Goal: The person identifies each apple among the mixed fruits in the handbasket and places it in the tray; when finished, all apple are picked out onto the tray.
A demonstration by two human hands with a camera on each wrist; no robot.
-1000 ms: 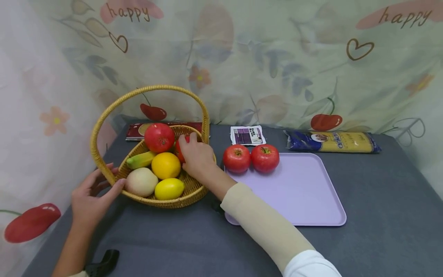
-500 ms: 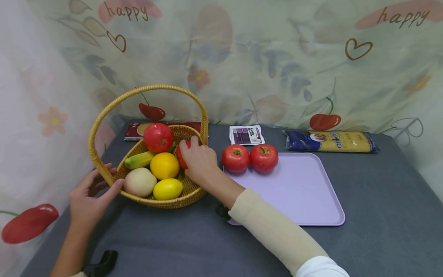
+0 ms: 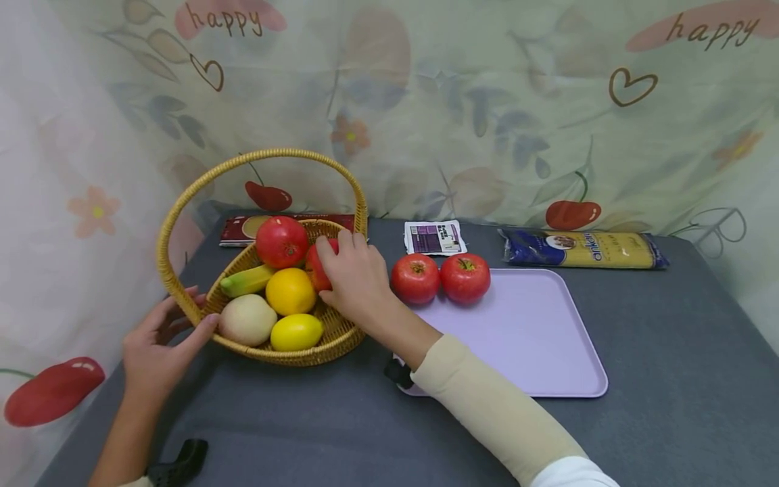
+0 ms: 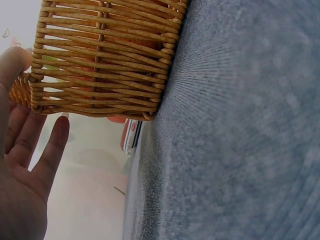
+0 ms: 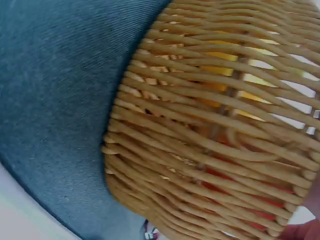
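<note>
- Your right hand (image 3: 359,277) is inside the right part of the basket (image 3: 328,353), its fingers curled over the red fruit (image 3: 316,267) and holding it; the thumb's contact is hard to make out
- That fruit sits in the basket, partly covered by your hand, just beside the round orange fruit (image 3: 291,291)
- Your left hand (image 3: 155,345) grips the basket at its left side, thumb on the rim and fingers around the outside by the foot of the handle (image 3: 274,153)
- The basket stands upright on the grey tabletop (image 3: 292,419), its handle arching over the contents
- Around the orange fruit you also have the larger red fruit (image 3: 282,242) at the back, the yellow-green fruit (image 3: 248,281) at the left, the pale round fruit (image 3: 247,320) near your left thumb and the lemon (image 3: 297,332) in front
- To the right of the basket lies the lilac tray (image 3: 517,338), with a pair of red fruits (image 3: 465,279) side by side at its far left corner
- Behind the tray you see the purple-and-white packet (image 3: 434,238) and, farther right, the blue-and-yellow bag (image 3: 584,249)
- The flat red package (image 3: 240,231) lies behind the basket, partly hidden by it
</note>
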